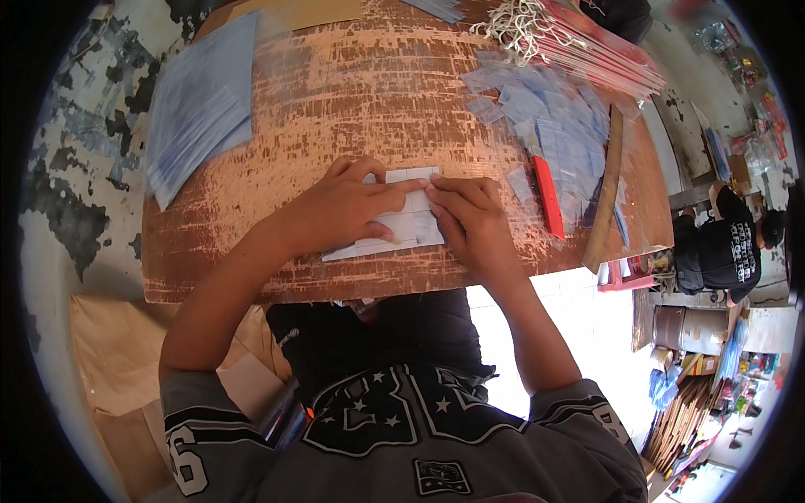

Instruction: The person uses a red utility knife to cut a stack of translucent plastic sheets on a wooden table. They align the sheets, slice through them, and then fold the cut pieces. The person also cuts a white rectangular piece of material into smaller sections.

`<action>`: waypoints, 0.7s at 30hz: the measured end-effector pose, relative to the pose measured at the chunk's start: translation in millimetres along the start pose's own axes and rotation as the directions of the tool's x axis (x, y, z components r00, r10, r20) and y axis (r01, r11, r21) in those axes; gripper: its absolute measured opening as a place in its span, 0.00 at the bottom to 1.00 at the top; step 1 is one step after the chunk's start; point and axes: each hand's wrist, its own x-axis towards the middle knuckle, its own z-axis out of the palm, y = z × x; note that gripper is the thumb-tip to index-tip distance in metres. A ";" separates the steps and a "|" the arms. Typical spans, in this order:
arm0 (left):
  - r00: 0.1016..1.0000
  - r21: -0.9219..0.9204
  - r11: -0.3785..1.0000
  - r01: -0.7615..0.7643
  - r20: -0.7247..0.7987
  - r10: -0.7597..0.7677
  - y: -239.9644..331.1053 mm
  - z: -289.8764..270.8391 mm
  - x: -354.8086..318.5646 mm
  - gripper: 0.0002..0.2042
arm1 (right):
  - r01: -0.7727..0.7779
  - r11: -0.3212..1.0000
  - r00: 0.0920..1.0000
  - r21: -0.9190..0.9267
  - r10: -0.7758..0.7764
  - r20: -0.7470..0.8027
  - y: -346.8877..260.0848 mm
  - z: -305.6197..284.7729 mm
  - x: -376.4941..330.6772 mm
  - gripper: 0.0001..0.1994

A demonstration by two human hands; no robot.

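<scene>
Near the table's front edge, pale plastic sheets (411, 228) lie flat with a white, lined surface showing. My left hand (362, 203) rests on them, its index finger stretched right along their upper part and its thumb lower down, apart. At the right edge of the sheets is my right hand (471, 214), its fingertips and thumb drawn together against that edge close to my left fingertip. Just right of it lies a red-handled cutter knife (547, 197), beside a loose pile of small clear plastic pieces (545, 126).
A curved wooden strip (608, 189) lies along the table's right side. Bluish plastic sheets (201, 117) are stacked at the left. White strings (528, 29) top a red-and-clear bundle (608, 67) at far right. Another person in black (725, 247) is beyond the table.
</scene>
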 end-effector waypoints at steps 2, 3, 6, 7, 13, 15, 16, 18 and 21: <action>1.000 -0.030 0.999 0.015 0.020 -0.015 -1.4 -0.9 1.3 0.39 | -0.001 1.000 1.000 0.009 0.001 -0.009 0.2 0.7 -0.4 0.12; 1.000 -0.039 0.999 0.017 0.021 -0.017 -3.0 -0.2 1.7 0.39 | -0.005 1.000 1.000 0.018 0.005 -0.011 -0.1 0.3 -0.1 0.12; 1.000 -0.049 0.999 0.009 0.010 -0.009 -2.5 -1.6 3.7 0.39 | -0.011 0.999 1.000 0.037 0.012 -0.020 0.1 -1.9 0.1 0.12; 1.000 -0.052 0.999 0.007 0.003 -0.007 -1.5 -2.0 3.5 0.39 | -0.008 0.999 1.000 0.042 0.009 -0.024 0.7 -1.6 -0.9 0.12; 0.998 -0.038 0.998 -0.057 -0.036 0.056 -7.3 0.1 3.4 0.37 | -0.045 0.998 0.999 0.045 0.045 -0.014 -1.4 -1.7 0.0 0.12; 1.000 -0.067 0.998 -0.019 -0.011 0.019 -5.9 0.9 3.0 0.38 | -0.059 0.997 0.998 0.041 0.059 -0.019 -1.7 -1.7 -0.9 0.12; 1.000 -0.084 0.996 0.007 0.007 -0.006 -6.1 1.1 3.8 0.38 | -0.075 0.996 0.997 0.046 0.076 -0.019 -0.4 -1.4 -1.9 0.12; 0.999 -0.079 0.997 0.024 0.026 -0.022 -5.7 -0.6 5.0 0.39 | -0.104 0.993 0.994 0.055 0.105 -0.010 1.0 -1.6 -1.6 0.12; 0.998 -0.076 0.996 0.038 0.047 -0.035 -4.9 -0.9 5.6 0.38 | -0.149 0.987 0.989 0.067 0.149 0.001 2.4 -1.4 -4.0 0.12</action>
